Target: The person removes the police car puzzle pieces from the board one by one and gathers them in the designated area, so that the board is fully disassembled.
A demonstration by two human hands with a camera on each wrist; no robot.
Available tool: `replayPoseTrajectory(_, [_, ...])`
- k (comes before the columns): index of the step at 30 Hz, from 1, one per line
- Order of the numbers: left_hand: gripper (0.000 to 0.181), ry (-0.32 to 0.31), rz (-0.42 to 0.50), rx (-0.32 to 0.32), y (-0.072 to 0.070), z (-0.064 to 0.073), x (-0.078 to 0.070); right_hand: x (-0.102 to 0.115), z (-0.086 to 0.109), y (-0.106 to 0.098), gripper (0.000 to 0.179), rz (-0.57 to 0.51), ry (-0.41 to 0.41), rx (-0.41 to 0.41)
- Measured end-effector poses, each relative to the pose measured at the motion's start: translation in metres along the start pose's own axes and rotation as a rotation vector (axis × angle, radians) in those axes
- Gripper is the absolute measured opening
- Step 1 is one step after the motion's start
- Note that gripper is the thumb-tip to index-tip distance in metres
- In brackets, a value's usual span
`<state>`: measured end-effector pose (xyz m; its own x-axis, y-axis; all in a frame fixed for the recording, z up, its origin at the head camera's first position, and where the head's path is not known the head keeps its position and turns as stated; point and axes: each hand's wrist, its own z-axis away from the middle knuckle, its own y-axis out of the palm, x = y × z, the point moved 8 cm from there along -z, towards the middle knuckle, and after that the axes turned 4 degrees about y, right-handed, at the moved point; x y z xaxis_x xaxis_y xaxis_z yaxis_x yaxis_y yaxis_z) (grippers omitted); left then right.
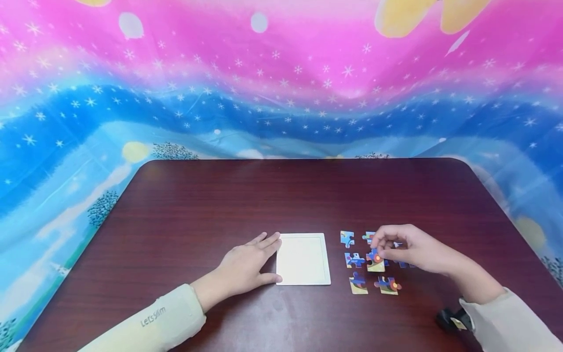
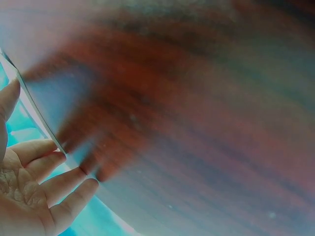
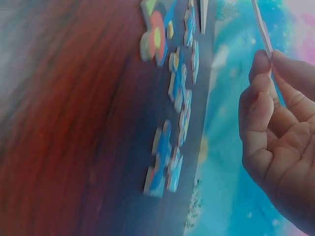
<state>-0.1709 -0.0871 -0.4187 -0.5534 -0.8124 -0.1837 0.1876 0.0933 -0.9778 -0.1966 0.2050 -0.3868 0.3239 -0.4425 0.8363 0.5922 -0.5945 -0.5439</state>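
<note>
A square white puzzle tray [image 1: 302,259] lies flat on the table, with nothing inside its raised border. My left hand [image 1: 246,266] touches its left edge with spread fingers and thumb; in the left wrist view the left hand [image 2: 34,191] shows straight fingers along that edge. Between thumb and fingertips my right hand [image 1: 415,247] pinches a jigsaw piece [image 1: 376,262] with a red and yellow wheel, lifted above the table. The right wrist view shows this jigsaw piece [image 3: 262,27] edge-on in the right hand [image 3: 285,132]. Part of the loose pieces is hidden beneath the right hand.
Several loose jigsaw pieces lie right of the tray, among them a wheel piece [image 1: 388,285], a blue-and-yellow piece [image 1: 358,283] and a light-blue piece [image 1: 347,238]. A small black object [image 1: 453,319] is by the right sleeve. A patterned cloth [image 1: 281,98] hangs behind the dark table [image 1: 220,205].
</note>
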Motion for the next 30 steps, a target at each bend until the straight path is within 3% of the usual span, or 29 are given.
replayPoseTrajectory(17, [0.082, 0.001, -0.005, -0.001, 0.000, -0.001, 0.001, -0.022, 0.036, -0.015, 0.014, -0.020, -0.009, -0.037])
replayPoseTrajectory(30, [0.083, 0.004, -0.001, 0.000, 0.001, 0.000, 0.002, -0.041, 0.057, -0.018, 0.020, -0.044, 0.003, -0.010])
